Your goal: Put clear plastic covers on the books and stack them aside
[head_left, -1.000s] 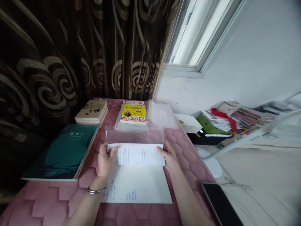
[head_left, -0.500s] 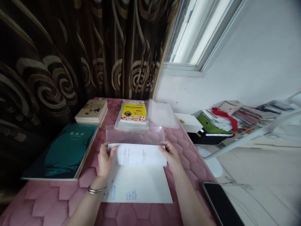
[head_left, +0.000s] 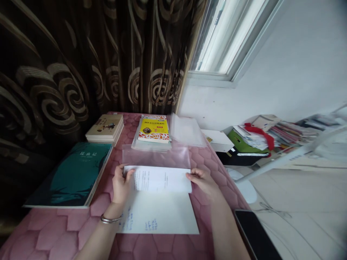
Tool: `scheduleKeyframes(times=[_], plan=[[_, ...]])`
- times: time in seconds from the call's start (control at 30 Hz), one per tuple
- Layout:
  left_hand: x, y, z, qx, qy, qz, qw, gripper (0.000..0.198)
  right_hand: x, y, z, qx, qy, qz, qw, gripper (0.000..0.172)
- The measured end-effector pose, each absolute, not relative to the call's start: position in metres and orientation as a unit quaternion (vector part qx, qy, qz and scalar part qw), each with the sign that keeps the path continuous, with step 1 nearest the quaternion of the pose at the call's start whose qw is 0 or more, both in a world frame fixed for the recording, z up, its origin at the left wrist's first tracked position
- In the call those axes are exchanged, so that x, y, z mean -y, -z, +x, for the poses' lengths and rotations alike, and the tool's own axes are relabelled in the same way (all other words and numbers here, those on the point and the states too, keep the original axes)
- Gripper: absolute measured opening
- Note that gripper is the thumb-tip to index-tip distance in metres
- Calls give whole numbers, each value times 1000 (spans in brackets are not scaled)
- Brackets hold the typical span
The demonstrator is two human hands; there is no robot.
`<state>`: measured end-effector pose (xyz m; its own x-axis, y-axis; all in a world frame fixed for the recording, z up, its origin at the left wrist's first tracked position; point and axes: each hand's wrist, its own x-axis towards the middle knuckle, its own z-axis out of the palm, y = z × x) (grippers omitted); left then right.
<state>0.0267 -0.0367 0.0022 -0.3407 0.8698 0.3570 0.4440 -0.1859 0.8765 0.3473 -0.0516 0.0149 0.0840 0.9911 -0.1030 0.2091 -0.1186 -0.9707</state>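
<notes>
The left hand [head_left: 122,182] is gripping a white paper booklet with printed lines and blue handwriting [head_left: 162,209] — its thumb is pressing on the printed upper part while the fingers are curling around the left edge. The right hand [head_left: 202,180] is staying narrow, thumb and forefinger close together, and its thumb tip is touching the printed part near the far right corner; whether it is pinching the paper, I cannot tell. The booklet is lying toward the near edge of the pink padded surface with a hexagon pattern [head_left: 59,233], between the two forearms (a shiny silver bracelet [head_left: 110,219] is circling the left wrist). A clear plastic sheet [head_left: 155,155] is showing just beyond the booklet's far edge.

Along the left edge of the surface, a large teal book with white lettering [head_left: 73,173] is lying flat, and a small stack of tan books [head_left: 104,128] is sitting behind it, toward the far left corner. Near the far edge, a yellow book with orange-and-white patterned bands [head_left: 154,128] is resting on other flat items, and a pile of translucent plastic sheets [head_left: 187,131] is lying beside it at the far right corner. A black rectangular phone [head_left: 257,234] is lying by the right edge, near the right forearm — its lower end is running out of view.
</notes>
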Motion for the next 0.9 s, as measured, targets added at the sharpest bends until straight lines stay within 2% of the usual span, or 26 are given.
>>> scheduleKeyframes(times=[0.3, 0.57, 0.9], plan=[[35, -2, 25, -593, -561, 544, 194, 29, 48, -12, 336, 425, -429, -627, 491, 45], [37, -7, 26, -590, -560, 547, 195, 28, 52, -19, 333, 372, -490, -622, 485, 51], [37, -5, 25, -591, -551, 554, 198, 29, 49, -13, 335, 370, -536, -573, 498, 47]])
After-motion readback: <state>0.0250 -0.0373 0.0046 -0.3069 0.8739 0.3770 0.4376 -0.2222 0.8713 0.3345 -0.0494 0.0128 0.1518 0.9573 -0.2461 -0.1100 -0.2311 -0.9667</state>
